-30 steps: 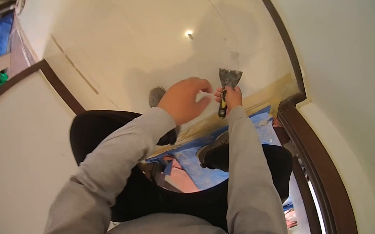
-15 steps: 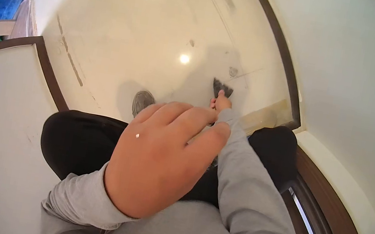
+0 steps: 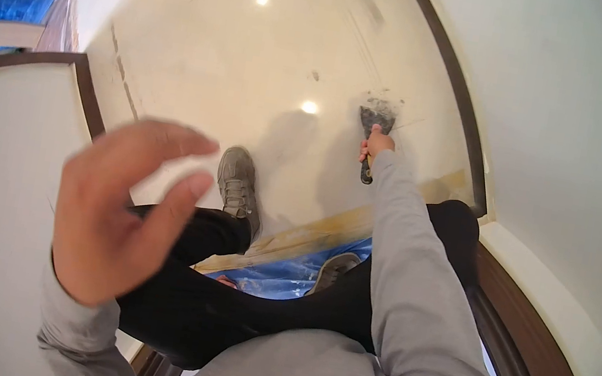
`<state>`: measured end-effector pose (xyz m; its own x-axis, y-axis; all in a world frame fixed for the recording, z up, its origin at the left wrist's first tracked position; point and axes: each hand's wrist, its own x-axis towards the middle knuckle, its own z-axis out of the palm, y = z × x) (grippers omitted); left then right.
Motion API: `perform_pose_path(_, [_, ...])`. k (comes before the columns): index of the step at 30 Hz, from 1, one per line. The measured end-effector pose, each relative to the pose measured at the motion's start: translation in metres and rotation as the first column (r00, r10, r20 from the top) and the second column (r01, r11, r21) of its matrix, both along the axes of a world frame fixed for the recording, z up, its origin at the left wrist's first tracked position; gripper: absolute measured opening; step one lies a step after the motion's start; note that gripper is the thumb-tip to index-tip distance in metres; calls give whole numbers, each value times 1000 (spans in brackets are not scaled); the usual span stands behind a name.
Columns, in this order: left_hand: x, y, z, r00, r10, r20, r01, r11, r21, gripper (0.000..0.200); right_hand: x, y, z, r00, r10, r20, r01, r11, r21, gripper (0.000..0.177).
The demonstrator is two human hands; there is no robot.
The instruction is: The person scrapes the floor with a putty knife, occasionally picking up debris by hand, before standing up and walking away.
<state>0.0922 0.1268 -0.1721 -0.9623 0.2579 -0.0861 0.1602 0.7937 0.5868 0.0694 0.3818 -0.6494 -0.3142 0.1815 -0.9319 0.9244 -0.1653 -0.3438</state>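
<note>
Scraper now at dk smudge, L hand farther left.

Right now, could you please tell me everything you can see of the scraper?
The scraper has a broad, flared blade, dark grey, metal-looking and smeared, and a slim handle, mostly black with a touch of yellow. The right hand grips it where handle meets blade, hiding part of both. The blade points away from the person, its wide edge at a patch of grey residue on the pale floor; whether it presses flat there is hard to tell.
</note>
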Motion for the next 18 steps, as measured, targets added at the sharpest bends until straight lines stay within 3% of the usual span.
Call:
perform_pose_path(1, [-4, -6, -5, 998, 64, 27, -64, 998, -9, 16, 10, 1, 5, 999, -36, 34, 39, 997, -72, 47])
perform_pose_path(2, [-2, -11, -7, 997, 77, 28, -77, 997, -3, 16, 25, -7, 10, 999, -24, 35, 26, 997, -66, 47])
perform_pose_path(4, [7, -21, -9, 999, 38, -15, -39, 997, -59, 16, 67, -27, 18, 984, -170, 61, 168, 985, 43, 51])
perform_pose_path(5, [11, -25, -6, 1000, 21, 7, -21, 1000, -4, 19, 72, -29, 24, 970, -220, 105, 219, 976, 15, 51])
perform_pose_path(8, [15, -27, -1, 1000, 1, -14, -1, 1000, 0, 23, 33, -5, -7, 978, -201, -63, 197, 978, -65, 49])
perform_pose_path(10, [22, -28, 2, 1000, 3, 11, -2, 1000, -25, 25, 23, -8, 0, 973, -232, 11, 233, 971, -49, 49])
perform_pose_path(13, [28, -31, 9, 998, -17, 55, 18, 1000, -18, 29, 71, -22, 13, 964, -247, 93, 252, 967, -41, 51])
perform_pose_path(15, [28, -31, 10, 997, -28, 77, 26, 999, 18, 30, 67, -15, 11, 961, -271, 60, 272, 962, -12, 52])
perform_pose_path(17, [29, -31, 10, 997, -73, -11, 74, 996, 45, 33, 35, -4, 6, 954, -299, -35, 298, 954, -38, 55])
perform_pose_path(18, [32, -30, 10, 998, -65, -11, 65, 997, 45, 33, 20, 3, 9, 961, -276, 27, 277, 960, -31, 57])
